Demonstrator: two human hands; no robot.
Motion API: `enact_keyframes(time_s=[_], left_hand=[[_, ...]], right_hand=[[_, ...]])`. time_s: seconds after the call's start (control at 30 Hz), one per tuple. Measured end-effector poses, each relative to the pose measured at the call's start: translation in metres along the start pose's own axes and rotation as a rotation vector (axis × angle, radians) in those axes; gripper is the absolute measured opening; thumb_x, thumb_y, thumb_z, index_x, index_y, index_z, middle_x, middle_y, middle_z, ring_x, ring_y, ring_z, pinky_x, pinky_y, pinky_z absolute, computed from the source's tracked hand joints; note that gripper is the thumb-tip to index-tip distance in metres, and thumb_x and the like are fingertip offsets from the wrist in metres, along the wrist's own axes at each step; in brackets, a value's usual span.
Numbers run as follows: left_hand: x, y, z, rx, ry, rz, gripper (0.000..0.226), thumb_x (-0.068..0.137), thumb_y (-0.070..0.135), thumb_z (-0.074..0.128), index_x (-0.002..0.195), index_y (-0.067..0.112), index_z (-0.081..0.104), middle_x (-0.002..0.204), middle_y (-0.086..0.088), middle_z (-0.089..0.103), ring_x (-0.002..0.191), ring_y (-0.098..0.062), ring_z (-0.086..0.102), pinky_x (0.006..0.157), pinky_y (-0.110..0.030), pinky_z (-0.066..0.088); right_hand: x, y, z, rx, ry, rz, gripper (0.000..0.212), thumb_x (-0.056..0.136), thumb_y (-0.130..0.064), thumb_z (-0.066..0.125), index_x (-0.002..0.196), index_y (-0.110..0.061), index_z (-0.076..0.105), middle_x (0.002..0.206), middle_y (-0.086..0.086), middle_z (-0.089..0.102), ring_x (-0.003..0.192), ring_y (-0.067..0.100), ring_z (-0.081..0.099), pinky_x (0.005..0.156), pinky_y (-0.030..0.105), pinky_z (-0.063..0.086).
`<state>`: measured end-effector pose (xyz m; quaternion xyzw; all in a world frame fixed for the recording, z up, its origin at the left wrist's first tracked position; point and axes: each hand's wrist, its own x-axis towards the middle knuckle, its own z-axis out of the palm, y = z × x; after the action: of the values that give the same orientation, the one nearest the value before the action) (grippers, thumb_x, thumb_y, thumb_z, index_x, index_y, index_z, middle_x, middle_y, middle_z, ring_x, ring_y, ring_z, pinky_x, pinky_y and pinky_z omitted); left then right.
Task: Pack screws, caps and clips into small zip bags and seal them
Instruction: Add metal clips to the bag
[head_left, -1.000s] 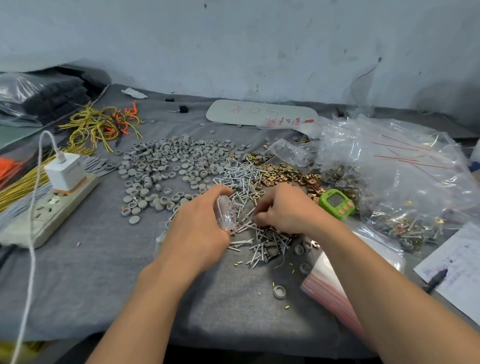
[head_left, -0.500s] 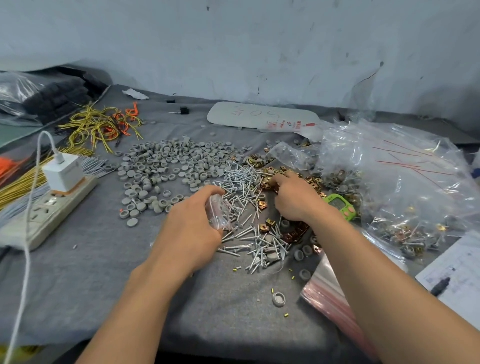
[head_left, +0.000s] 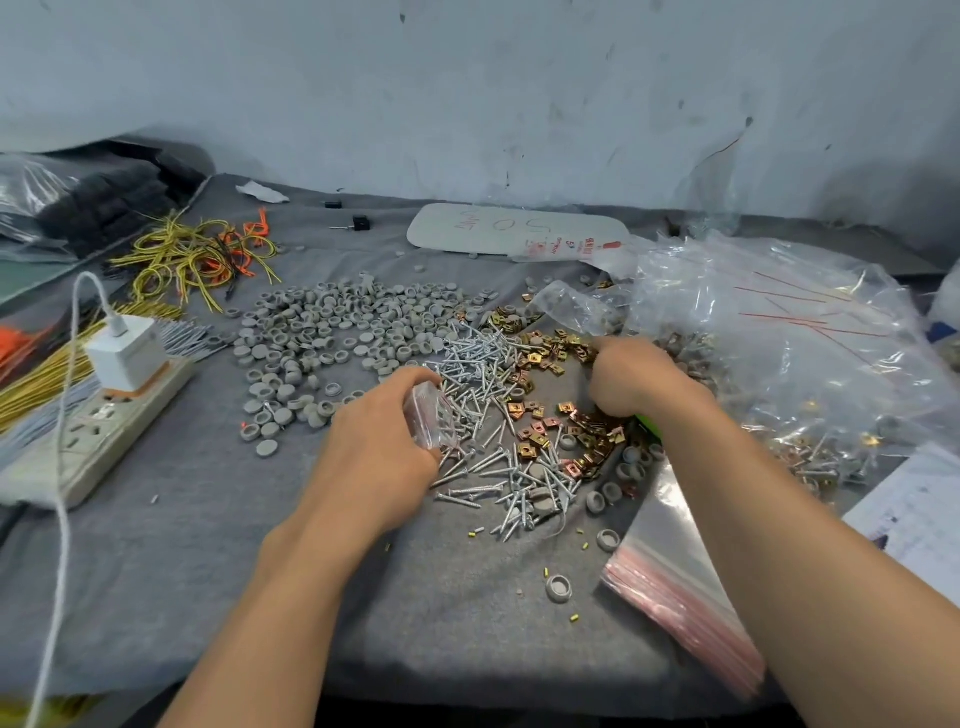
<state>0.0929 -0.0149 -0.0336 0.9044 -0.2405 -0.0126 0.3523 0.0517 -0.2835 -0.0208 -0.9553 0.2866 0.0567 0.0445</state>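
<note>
The left hand (head_left: 379, 457) grips a small clear plastic zip bag (head_left: 428, 415), silver metal screws (head_left: 478, 364) at its three o'clock. At two o'clock, the right hand (head_left: 634, 379) curls over square brass clips (head_left: 558, 349), its hold unclear.

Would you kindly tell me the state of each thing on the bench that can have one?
small zip bag: gripped by the left hand, seal unclear
right hand: fingers curled among the clips, hold unclear
charger: plugged into the power strip
stack of zip bags: lying flat, empty
screws: loose, piled
caps: loose, spread out
large clear bag: crumpled, holding filled small bags
</note>
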Motion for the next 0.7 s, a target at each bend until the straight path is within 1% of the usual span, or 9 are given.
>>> enact_keyframes(time_s=[0.07, 0.1, 0.17, 0.27, 0.33, 0.37, 0.5, 0.6, 0.7], left_hand=[[0.001, -0.002, -0.002, 0.01, 0.009, 0.002, 0.065, 0.076, 0.006, 0.071, 0.121, 0.051, 0.054, 0.094, 0.012, 0.07, 0.076, -0.009, 0.062, 0.065, -0.03, 0.052], [0.002, -0.003, -0.003, 0.017, 0.015, 0.008, 0.065, 0.075, 0.007, 0.072, 0.121, 0.05, 0.055, 0.091, 0.012, 0.069, 0.074, -0.008, 0.06, 0.061, -0.025, 0.047], [0.0, -0.004, -0.004, 0.037, 0.028, 0.022, 0.063, 0.075, 0.008, 0.073, 0.119, 0.049, 0.056, 0.081, 0.013, 0.064, 0.067, -0.003, 0.055, 0.053, -0.014, 0.035], [-0.003, -0.003, -0.006, 0.032, 0.032, 0.028, 0.063, 0.075, 0.009, 0.074, 0.12, 0.049, 0.057, 0.078, 0.014, 0.061, 0.064, -0.003, 0.053, 0.052, -0.015, 0.031], [-0.004, -0.003, -0.005, 0.016, 0.03, 0.019, 0.061, 0.077, 0.009, 0.073, 0.121, 0.049, 0.056, 0.082, 0.013, 0.062, 0.068, -0.004, 0.053, 0.054, -0.02, 0.034], [-0.005, -0.003, -0.004, 0.013, 0.028, 0.013, 0.06, 0.079, 0.009, 0.072, 0.12, 0.05, 0.055, 0.082, 0.013, 0.061, 0.069, -0.004, 0.052, 0.055, -0.022, 0.035], [-0.004, -0.001, -0.002, -0.009, 0.003, 0.002, 0.062, 0.079, 0.006, 0.07, 0.122, 0.049, 0.055, 0.092, 0.011, 0.067, 0.076, -0.011, 0.061, 0.062, -0.031, 0.049], [0.001, 0.0, -0.003, -0.025, 0.01, -0.001, 0.064, 0.076, 0.005, 0.069, 0.125, 0.045, 0.057, 0.1, 0.01, 0.072, 0.084, -0.013, 0.065, 0.073, -0.034, 0.054], [0.002, 0.001, -0.001, -0.008, 0.009, 0.002, 0.063, 0.076, 0.004, 0.069, 0.122, 0.046, 0.057, 0.091, 0.011, 0.07, 0.072, -0.009, 0.063, 0.058, -0.028, 0.047]], right_hand=[[-0.002, -0.004, 0.001, -0.015, 0.025, -0.056, 0.038, 0.095, -0.016, 0.055, 0.134, -0.012, 0.058, 0.127, 0.011, 0.065, 0.095, 0.029, 0.06, 0.073, 0.037, 0.049], [-0.004, -0.005, 0.001, -0.011, 0.02, -0.087, 0.035, 0.094, -0.012, 0.056, 0.129, -0.015, 0.061, 0.121, 0.009, 0.067, 0.094, 0.028, 0.061, 0.073, 0.036, 0.05], [-0.01, -0.008, 0.002, 0.048, -0.023, -0.152, 0.039, 0.091, -0.001, 0.053, 0.119, -0.022, 0.07, 0.116, 0.003, 0.069, 0.1, 0.024, 0.064, 0.08, 0.034, 0.053], [-0.018, -0.005, -0.004, 0.258, -0.054, -0.165, 0.045, 0.093, 0.005, 0.053, 0.113, -0.028, 0.076, 0.119, -0.004, 0.07, 0.106, 0.018, 0.065, 0.091, 0.033, 0.055], [-0.014, 0.003, -0.009, 0.34, 0.04, -0.096, 0.037, 0.093, -0.001, 0.067, 0.12, -0.026, 0.074, 0.129, -0.001, 0.069, 0.113, 0.021, 0.065, 0.099, 0.036, 0.054], [-0.01, 0.006, -0.01, 0.333, 0.067, -0.044, 0.041, 0.091, -0.002, 0.071, 0.127, -0.022, 0.071, 0.134, 0.002, 0.067, 0.117, 0.025, 0.064, 0.101, 0.038, 0.052], [0.001, 0.002, -0.004, 0.138, -0.031, 0.024, 0.044, 0.099, -0.007, 0.053, 0.143, -0.006, 0.054, 0.14, 0.018, 0.06, 0.12, 0.033, 0.061, 0.1, 0.04, 0.053], [0.006, -0.009, 0.004, 0.07, -0.054, -0.045, 0.053, 0.102, -0.013, 0.052, 0.153, -0.007, 0.042, 0.146, 0.017, 0.056, 0.124, 0.034, 0.059, 0.1, 0.039, 0.052], [-0.001, -0.02, 0.011, 0.004, -0.012, -0.142, 0.07, 0.095, 0.002, 0.051, 0.159, -0.02, 0.036, 0.15, 0.011, 0.055, 0.121, 0.032, 0.061, 0.085, 0.033, 0.049]])
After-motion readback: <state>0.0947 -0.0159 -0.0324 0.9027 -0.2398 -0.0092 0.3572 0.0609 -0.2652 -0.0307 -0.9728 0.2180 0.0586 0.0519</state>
